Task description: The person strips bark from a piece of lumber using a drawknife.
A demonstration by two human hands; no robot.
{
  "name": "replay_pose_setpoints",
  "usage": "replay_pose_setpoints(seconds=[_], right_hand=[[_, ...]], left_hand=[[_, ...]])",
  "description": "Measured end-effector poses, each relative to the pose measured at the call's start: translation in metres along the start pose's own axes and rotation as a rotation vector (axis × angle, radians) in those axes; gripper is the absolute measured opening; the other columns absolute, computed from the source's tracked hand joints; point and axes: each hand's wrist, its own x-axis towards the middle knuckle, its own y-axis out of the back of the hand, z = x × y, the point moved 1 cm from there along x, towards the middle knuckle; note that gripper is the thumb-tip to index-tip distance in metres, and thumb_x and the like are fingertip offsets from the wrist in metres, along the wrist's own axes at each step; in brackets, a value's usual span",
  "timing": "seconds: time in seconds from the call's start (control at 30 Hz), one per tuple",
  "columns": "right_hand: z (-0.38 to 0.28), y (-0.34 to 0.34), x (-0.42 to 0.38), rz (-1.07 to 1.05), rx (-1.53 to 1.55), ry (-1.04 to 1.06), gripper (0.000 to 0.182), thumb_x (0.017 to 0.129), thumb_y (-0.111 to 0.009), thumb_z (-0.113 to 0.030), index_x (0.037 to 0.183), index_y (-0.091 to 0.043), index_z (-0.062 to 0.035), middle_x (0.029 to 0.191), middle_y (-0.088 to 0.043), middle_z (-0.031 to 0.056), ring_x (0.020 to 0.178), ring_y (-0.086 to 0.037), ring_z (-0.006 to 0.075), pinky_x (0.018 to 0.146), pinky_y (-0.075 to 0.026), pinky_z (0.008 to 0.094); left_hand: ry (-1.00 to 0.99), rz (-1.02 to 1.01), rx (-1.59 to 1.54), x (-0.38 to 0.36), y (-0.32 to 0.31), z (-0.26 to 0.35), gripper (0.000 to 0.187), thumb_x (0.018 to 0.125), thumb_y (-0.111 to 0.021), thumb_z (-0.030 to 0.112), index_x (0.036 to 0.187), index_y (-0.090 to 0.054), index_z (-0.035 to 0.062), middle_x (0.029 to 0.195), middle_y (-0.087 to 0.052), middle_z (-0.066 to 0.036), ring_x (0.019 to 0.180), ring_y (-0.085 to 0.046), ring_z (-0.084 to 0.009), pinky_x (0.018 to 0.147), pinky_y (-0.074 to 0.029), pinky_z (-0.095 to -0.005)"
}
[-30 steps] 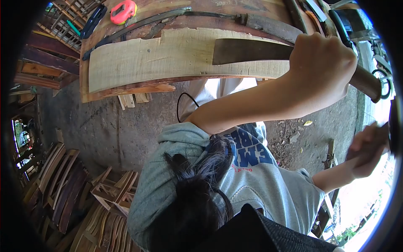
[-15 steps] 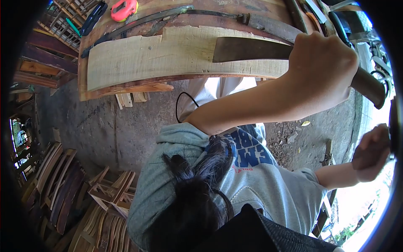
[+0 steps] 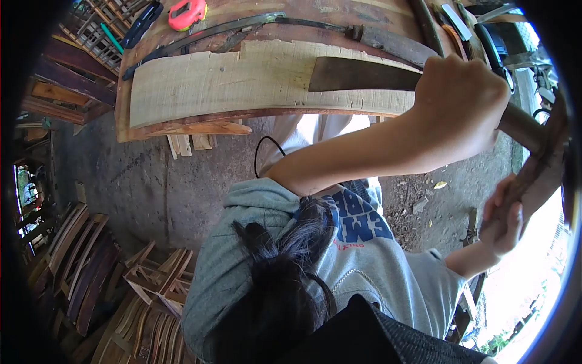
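My left hand [image 3: 462, 104] is closed in a fist round the handle of a machete [image 3: 362, 74], my forearm reaching across from the left. The machete's broad, dark blade lies over a pale, slightly curved wooden board [image 3: 200, 85] on the worktable [image 3: 123, 115]. Behind the fist, the round handle juts out to the right. Lower at the right edge, my right hand [image 3: 502, 219] has its fingers wrapped round a thick, rough wooden club [image 3: 536, 176]. This club slants up and overlaps the end of the machete handle in view.
A pink tape measure [image 3: 187, 13] and a long blade with a wooden handle [image 3: 394, 45] lie behind the board. Curved wooden slats [image 3: 73, 261] and a wooden frame [image 3: 159, 276] stand on the concrete floor [image 3: 200, 176] at lower left.
My right hand has moved left and a little up, bringing the wooden club into view against the machete handle. The machete and my left hand have barely shifted.
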Motion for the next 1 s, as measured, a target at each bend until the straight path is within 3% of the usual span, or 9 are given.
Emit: replay_pose_setpoints(seconds=[0.1,0.13,0.3,0.5,0.6,0.63,0.8,0.87,1.0], right_hand=[[0.011,0.065,0.022,-0.606,0.713,0.057,0.035,0.088,-0.033,-0.029,0.098,-0.039,0.0037,0.08,-0.04,0.0138,0.058,-0.042,0.0163,0.054,-0.035,0.0233],[0.004,0.056,0.009,-0.066,0.642,0.274,0.028,0.09,-0.03,-0.027,0.088,-0.043,-0.0025,0.086,-0.039,0.0138,0.063,-0.039,0.0173,0.059,-0.036,0.027],[0.012,-0.029,-0.006,0.207,0.103,-0.043,0.034,0.087,-0.042,-0.033,0.095,-0.04,0.0,0.064,-0.041,0.0066,0.036,-0.038,0.0137,0.03,-0.026,0.0199],[0.019,-0.001,0.001,0.419,0.568,0.286,0.034,0.088,-0.038,-0.03,0.098,-0.038,0.0018,0.077,-0.042,0.0093,0.055,-0.044,0.0165,0.053,-0.037,0.0235],[0.019,-0.029,-0.008,0.196,0.266,-0.134,0.035,0.086,-0.044,-0.03,0.098,-0.039,0.0024,0.065,-0.041,0.0063,0.044,-0.043,0.0138,0.05,-0.038,0.0171],[0.026,-0.016,-0.009,0.302,0.173,-0.086,0.064,0.081,-0.054,-0.034,0.13,-0.023,-0.0074,0.08,-0.047,0.014,0.05,-0.046,0.0128,0.039,-0.038,0.0227],[0.047,0.043,-0.009,0.042,0.705,0.36,0.035,0.089,-0.032,-0.029,0.101,-0.038,0.0041,0.079,-0.039,0.0121,0.064,-0.045,0.0135,0.054,-0.037,0.0224],[0.064,0.016,-0.029,0.036,0.06,-0.018,0.054,0.086,-0.04,-0.04,0.115,-0.037,0.005,0.081,-0.046,0.0155,0.065,-0.05,0.0123,0.056,-0.041,0.0235],[0.089,0.107,-0.016,-0.347,0.681,-0.163,0.048,0.084,-0.042,-0.045,0.095,-0.043,0.0016,0.077,-0.045,0.0109,0.057,-0.047,0.0163,0.05,-0.04,0.0238]], left_hand=[[0.011,-0.03,0.02,-0.002,-0.006,-0.001,0.01,0.052,-0.066,0.009,0.056,-0.06,0.0019,0.054,-0.057,-0.013,0.05,-0.06,-0.0251,0.045,-0.045,-0.0343],[0.015,-0.036,0.014,-0.004,-0.007,-0.001,0.01,0.052,-0.066,0.009,0.056,-0.06,0.0019,0.054,-0.057,-0.013,0.05,-0.06,-0.0251,0.045,-0.045,-0.0343],[0.005,-0.041,0.049,-0.003,-0.007,-0.001,0.01,0.054,-0.066,0.01,0.057,-0.06,0.0025,0.055,-0.057,-0.013,0.051,-0.06,-0.025,0.045,-0.046,-0.0347],[0.009,-0.055,0.049,-0.007,-0.015,-0.002,0.019,0.05,-0.071,0.013,0.066,-0.064,0.0059,0.053,-0.057,-0.013,0.052,-0.061,-0.0267,0.046,-0.048,-0.0356],[0.01,-0.125,0.131,-0.007,-0.012,-0.002,0.019,0.05,-0.07,0.013,0.066,-0.063,0.0058,0.053,-0.056,-0.013,0.051,-0.06,-0.0267,0.046,-0.048,-0.0357],[0.008,-0.124,0.135,-0.008,-0.013,-0.003,0.019,0.05,-0.07,0.013,0.066,-0.063,0.0058,0.053,-0.056,-0.013,0.051,-0.06,-0.0267,0.046,-0.048,-0.0357],[0.02,-0.158,0.096,-0.009,-0.014,-0.002,0.016,0.051,-0.067,0.012,0.065,-0.063,0.0057,0.053,-0.056,-0.012,0.05,-0.06,-0.0261,0.046,-0.046,-0.0362],[0.019,-0.161,0.102,-0.009,-0.013,-0.003,0.015,0.052,-0.066,0.011,0.064,-0.062,0.0056,0.053,-0.056,-0.012,0.05,-0.06,-0.0262,0.045,-0.046,-0.0362],[0.039,-0.236,0.108,-0.013,-0.021,-0.007,0.011,0.052,-0.065,0.009,0.061,-0.06,0.0057,0.052,-0.056,-0.012,0.05,-0.06,-0.026,0.045,-0.046,-0.0358]])
